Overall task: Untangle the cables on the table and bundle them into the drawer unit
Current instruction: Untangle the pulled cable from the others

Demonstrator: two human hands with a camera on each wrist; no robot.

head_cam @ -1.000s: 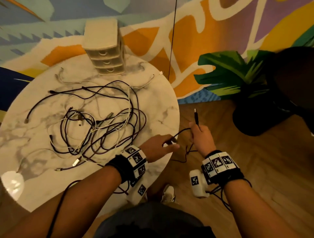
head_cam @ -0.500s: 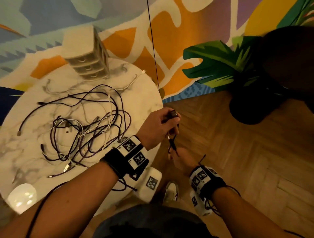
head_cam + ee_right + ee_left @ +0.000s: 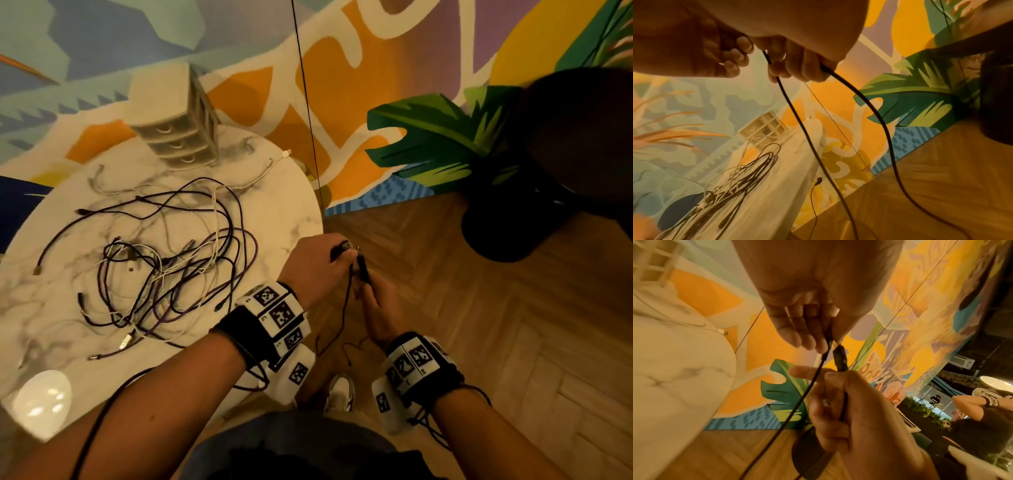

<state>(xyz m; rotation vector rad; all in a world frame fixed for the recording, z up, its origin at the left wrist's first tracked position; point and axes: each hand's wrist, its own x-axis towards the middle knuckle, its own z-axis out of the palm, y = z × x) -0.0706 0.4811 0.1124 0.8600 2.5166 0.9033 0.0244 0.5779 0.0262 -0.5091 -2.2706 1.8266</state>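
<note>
Hands met just off the table [image 3: 287, 219] edge: the right hand [image 3: 375, 308] gripped one plug of a black cable [image 3: 347, 301], the left hand [image 3: 313, 265] pinched the other. Left of them lay the tangled cables [image 3: 164, 270]; beyond, the drawer unit [image 3: 174, 130].

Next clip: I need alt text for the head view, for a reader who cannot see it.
Both hands hold one black cable beside a round marble table: the left hand and right hand each grip an end. A tangle of cables lies on the table before a small drawer unit.
</note>
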